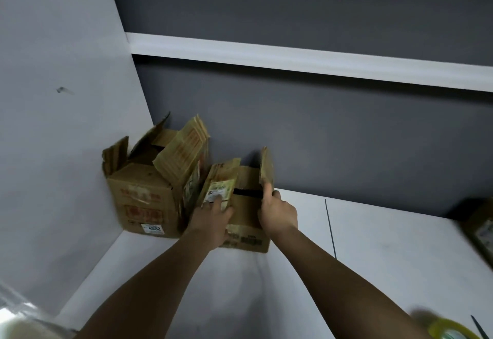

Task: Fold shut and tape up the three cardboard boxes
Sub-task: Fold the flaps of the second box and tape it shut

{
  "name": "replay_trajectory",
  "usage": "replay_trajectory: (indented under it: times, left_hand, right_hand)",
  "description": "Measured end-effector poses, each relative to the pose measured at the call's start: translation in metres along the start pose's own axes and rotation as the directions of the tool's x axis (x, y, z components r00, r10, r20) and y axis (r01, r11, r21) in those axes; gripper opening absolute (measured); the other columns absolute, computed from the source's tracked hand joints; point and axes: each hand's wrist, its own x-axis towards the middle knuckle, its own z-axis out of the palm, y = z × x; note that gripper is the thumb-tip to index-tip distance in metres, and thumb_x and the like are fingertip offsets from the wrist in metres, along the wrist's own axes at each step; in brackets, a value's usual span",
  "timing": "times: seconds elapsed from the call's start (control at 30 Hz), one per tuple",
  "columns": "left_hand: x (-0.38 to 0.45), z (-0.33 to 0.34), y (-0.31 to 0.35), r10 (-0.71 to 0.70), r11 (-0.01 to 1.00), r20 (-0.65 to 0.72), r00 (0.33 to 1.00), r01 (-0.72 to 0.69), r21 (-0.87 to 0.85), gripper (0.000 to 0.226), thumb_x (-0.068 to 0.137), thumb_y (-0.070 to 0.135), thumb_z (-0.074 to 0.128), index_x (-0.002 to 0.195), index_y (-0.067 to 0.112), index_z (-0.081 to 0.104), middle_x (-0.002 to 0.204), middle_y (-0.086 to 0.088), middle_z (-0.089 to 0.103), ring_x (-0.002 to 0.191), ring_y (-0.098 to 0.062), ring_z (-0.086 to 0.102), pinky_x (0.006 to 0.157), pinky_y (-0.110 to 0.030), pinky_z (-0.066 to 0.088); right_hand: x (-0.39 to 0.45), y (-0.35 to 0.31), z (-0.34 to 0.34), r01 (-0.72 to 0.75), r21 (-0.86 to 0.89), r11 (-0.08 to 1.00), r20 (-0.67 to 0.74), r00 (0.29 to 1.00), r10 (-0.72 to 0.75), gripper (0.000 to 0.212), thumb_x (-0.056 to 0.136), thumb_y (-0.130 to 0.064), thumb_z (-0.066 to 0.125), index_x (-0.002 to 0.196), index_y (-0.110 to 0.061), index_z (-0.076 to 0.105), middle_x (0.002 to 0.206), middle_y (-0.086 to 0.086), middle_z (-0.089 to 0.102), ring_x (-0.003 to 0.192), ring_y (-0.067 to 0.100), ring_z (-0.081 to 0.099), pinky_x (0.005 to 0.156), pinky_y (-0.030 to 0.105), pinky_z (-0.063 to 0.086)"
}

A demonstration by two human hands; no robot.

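While both flaps stand open: the small cardboard box sits at frame centre on the white table, ready for folding.
Left hand: fingers on the labelled left flap, apparently to push it inward.
Right hand: pinches the upright right flap.
Larger open box: left, in the corner.
Third box: right edge.
Tape roll: lower right, within reach for sealing.

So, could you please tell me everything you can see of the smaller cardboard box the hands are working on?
The smaller cardboard box is worn brown cardboard with printed markings low on its front. It stands on the white table against the dark wall, close beside the larger open box. Its top is open. The left hand touches the labelled left flap; the right hand holds the upright right flap.
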Motion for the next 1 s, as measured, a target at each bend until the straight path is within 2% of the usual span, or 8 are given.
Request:
replay_trajectory:
  times: [0.27, 0.4, 0.47, 0.63, 0.73, 0.83, 0.93, 1.0]
  left_hand:
    - [-0.044, -0.022, 0.045, 0.119, 0.981, -0.086, 0.989, -0.130, -0.142, 0.044, 0.092, 0.039, 0.044, 0.133, 0.023, 0.038, 0.145, -0.009, 0.032, 0.112, -0.029, 0.054, 0.084, -0.036, 0.049]
    - [-0.070, -0.029, 0.075, 0.073, 0.970, -0.123, 0.990, -0.099, -0.222, 0.038, 0.093, 0.034, 0.045, 0.130, 0.026, 0.044, 0.140, -0.007, 0.040, 0.104, -0.030, 0.058, 0.082, -0.036, 0.050]
    - [-0.078, -0.027, 0.086, 0.077, 0.963, -0.110, 0.991, -0.102, -0.250, 0.042, 0.093, 0.032, 0.046, 0.134, 0.028, 0.042, 0.139, -0.008, 0.041, 0.107, -0.032, 0.057, 0.086, -0.038, 0.050]
    - [-0.083, -0.021, 0.099, 0.176, 0.891, 0.045, 0.983, -0.140, -0.431, 0.054, 0.091, 0.033, 0.054, 0.143, 0.035, 0.039, 0.154, -0.007, 0.023, 0.138, -0.029, 0.029, 0.111, -0.037, 0.031]
    - [-0.083, -0.027, 0.100, 0.101, 0.777, 0.030, 0.994, -0.060, -0.626, 0.044, 0.092, 0.026, 0.055, 0.136, 0.027, 0.051, 0.151, -0.007, 0.032, 0.140, -0.024, 0.028, 0.114, -0.033, 0.025]
    - [-0.092, -0.036, 0.109, 0.067, 0.614, -0.098, 0.993, -0.119, -0.780, 0.031, 0.093, 0.008, 0.051, 0.119, 0.019, 0.064, 0.133, -0.004, 0.052, 0.125, -0.019, 0.046, 0.108, -0.035, 0.036]
    - [-0.112, -0.043, 0.118, 0.096, 0.311, -0.093, 0.991, -0.119, -0.943, 0.030, 0.094, 0.004, 0.045, 0.104, 0.027, 0.061, 0.114, 0.000, 0.059, 0.109, -0.014, 0.055, 0.094, -0.028, 0.046]
    - [-0.123, -0.040, 0.124, 0.187, 0.232, -0.030, 0.982, -0.074, -0.970, 0.026, 0.093, 0.008, 0.050, 0.110, 0.028, 0.051, 0.107, 0.000, 0.061, 0.102, -0.015, 0.060, 0.087, -0.026, 0.048]
  right_hand:
    - [-0.081, 0.066, -0.029, -0.055, 0.092, 0.994, -0.011, 0.998, 0.057, 0.058, 0.089, -0.023, 0.048, 0.141, -0.017, 0.024, 0.115, 0.007, 0.059, 0.088, 0.033, 0.064, 0.060, 0.029, 0.038]
    - [-0.132, 0.094, -0.042, -0.054, 0.080, 0.995, -0.054, 0.997, 0.058, 0.082, 0.086, -0.026, 0.048, 0.152, -0.021, 0.000, 0.106, 0.004, 0.061, 0.069, 0.029, 0.057, 0.056, 0.029, 0.038]
    - [-0.152, 0.103, -0.047, 0.010, 0.022, 1.000, -0.061, 0.998, -0.009, 0.082, 0.088, -0.033, 0.047, 0.153, -0.024, -0.003, 0.105, 0.004, 0.062, 0.072, 0.029, 0.060, 0.057, 0.030, 0.042]
    - [-0.183, 0.117, -0.056, 0.218, -0.101, 0.971, 0.053, 0.976, -0.213, 0.060, 0.089, -0.058, 0.044, 0.133, -0.020, 0.030, 0.115, 0.007, 0.064, 0.089, 0.033, 0.065, 0.067, 0.034, 0.046]
    - [-0.189, 0.119, -0.059, 0.324, -0.071, 0.943, 0.092, 0.944, -0.317, 0.063, 0.089, -0.048, 0.048, 0.141, -0.024, 0.022, 0.118, 0.008, 0.063, 0.090, 0.035, 0.064, 0.064, 0.033, 0.041]
    - [-0.189, 0.119, -0.057, 0.358, -0.173, 0.917, 0.039, 0.933, -0.357, 0.051, 0.098, -0.030, 0.038, 0.145, -0.021, 0.021, 0.106, 0.006, 0.068, 0.081, 0.033, 0.065, 0.060, 0.034, 0.046]
    - [-0.183, 0.112, -0.057, 0.330, -0.203, 0.922, -0.090, 0.931, -0.354, 0.041, 0.099, -0.030, 0.041, 0.138, -0.021, 0.038, 0.104, 0.006, 0.065, 0.083, 0.032, 0.065, 0.055, 0.032, 0.040]
    - [-0.178, 0.107, -0.058, 0.324, -0.192, 0.926, -0.192, 0.913, -0.359, 0.044, 0.090, -0.037, 0.056, 0.130, -0.018, 0.049, 0.110, 0.008, 0.057, 0.094, 0.031, 0.060, 0.059, 0.032, 0.036]
